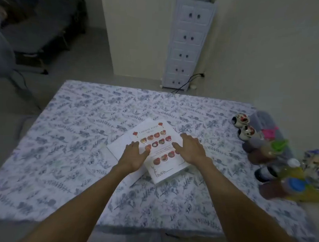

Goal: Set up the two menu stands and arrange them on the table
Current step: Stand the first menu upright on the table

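Near the desk [64, 126] centre, both hands [134, 154] [191, 149] lie open, gripping nothing, on flat menus [157, 148]; probably light, stiff, slippery; lift by edges.

Both arms reach forward, left hand [134, 157] and right hand [191, 149] palm-down, fingers [177, 146] spread flat.

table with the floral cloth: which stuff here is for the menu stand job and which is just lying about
For the job:
- printed Chinese food menu stand, lying flat
- second white stand beneath it
- left hand, right hand, spread open on top

Lying about:
- two painted ceramic cups
- coloured-lid jars and bottles
- white drawer tower
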The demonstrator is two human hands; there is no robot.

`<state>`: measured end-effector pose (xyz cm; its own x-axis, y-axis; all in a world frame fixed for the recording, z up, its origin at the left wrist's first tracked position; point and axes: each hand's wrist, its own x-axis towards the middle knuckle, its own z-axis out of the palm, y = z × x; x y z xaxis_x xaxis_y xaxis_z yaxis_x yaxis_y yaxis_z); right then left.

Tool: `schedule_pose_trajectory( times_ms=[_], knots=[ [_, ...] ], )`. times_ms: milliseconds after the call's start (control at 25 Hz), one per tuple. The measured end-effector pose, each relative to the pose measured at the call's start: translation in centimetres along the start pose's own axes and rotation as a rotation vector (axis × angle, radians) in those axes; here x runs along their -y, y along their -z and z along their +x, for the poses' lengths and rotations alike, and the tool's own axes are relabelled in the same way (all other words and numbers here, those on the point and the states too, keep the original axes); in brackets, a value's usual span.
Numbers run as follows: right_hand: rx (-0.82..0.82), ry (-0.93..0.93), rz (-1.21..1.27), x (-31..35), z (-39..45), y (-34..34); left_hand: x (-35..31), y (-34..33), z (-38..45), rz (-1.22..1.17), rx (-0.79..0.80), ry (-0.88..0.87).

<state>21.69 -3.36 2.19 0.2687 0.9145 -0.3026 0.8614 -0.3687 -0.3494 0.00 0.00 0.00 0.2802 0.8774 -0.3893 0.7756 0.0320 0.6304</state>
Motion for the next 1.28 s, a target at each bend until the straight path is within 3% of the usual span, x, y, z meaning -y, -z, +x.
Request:
schedule_pose_trajectory(
  times_ms=[280,440,640,880,1080,1280],
  knots=[
    [0.045,-0.069,0.086,-2.9,6.1,-3.8,-0.1,-5.2,3.6,-0.251,-0.2,0.254],
    [0.013,-0.166,0.168,-3.9,8.4,-4.2,0.2,-5.7,5.2,-0.501,-0.223,0.55],
    [0.024,-0.251,0.354,-4.3,10.1,-4.5,0.8,-6.3,6.1,-0.58,-0.273,0.623],
    [-0.024,-0.374,0.551,-4.8,8.4,-4.0,-0.5,-5.5,5.6,-0.52,-0.3,0.549],
    [-0.229,-0.485,0.762,-7.1,4.8,-1.6,-4.1,-4.3,5.2,-0.487,-0.288,0.282],
    [-0.441,-0.469,0.921,-11.8,1.1,0.6,-8.0,-5.8,4.4,-0.536,-0.247,0.023]
  ],
)
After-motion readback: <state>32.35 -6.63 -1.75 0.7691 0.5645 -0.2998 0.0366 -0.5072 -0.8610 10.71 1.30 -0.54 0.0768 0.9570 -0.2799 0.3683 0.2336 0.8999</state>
